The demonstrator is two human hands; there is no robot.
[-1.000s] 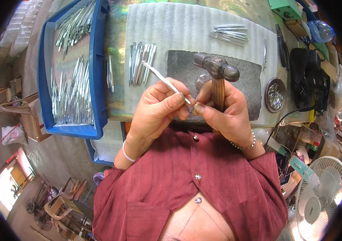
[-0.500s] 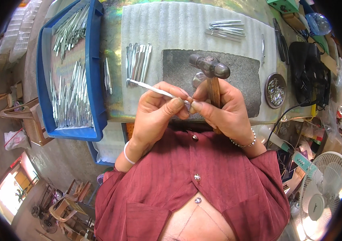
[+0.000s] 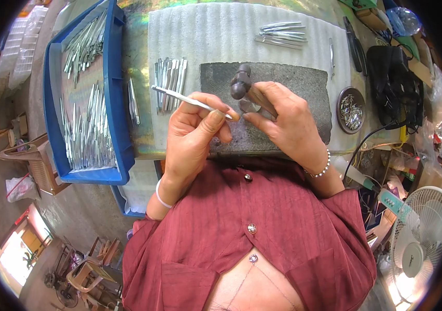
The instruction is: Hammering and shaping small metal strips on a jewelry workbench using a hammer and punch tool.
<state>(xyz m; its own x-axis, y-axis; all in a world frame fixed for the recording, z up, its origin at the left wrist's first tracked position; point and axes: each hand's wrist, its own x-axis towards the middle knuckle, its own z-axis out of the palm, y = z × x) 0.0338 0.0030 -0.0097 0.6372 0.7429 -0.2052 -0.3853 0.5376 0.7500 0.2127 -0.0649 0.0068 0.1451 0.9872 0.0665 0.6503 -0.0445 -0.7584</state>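
My left hand [image 3: 192, 129] pinches a slim silvery metal strip [image 3: 182, 97] between thumb and fingers, its dark-tipped end pointing up and left. My right hand [image 3: 288, 114] is wrapped round the wooden handle of a ball-peen hammer [image 3: 240, 83], the dark head tilted over a grey-black slab [image 3: 312, 88]. Thumb and forefinger of that hand sit just apart from the strip's near end. Beside them on the slab is a shiny, partly hidden thing [image 3: 248, 107] I cannot make out. Several similar strips [image 3: 170, 85] lie side by side beyond my left hand.
White foam sheet [image 3: 205, 31] lies under the slab. At the left, a blue tray [image 3: 115, 93] holds many slim metal pieces. More strips [image 3: 283, 35] lie at the far right. A round dish [image 3: 350, 110] of small silvery parts stands right of the slab, near a black bag [image 3: 395, 83].
My hands have moved apart, and the strip's near end has come away from my right fingers. The hammer has swung left and its head has turned. The view has shifted slightly.
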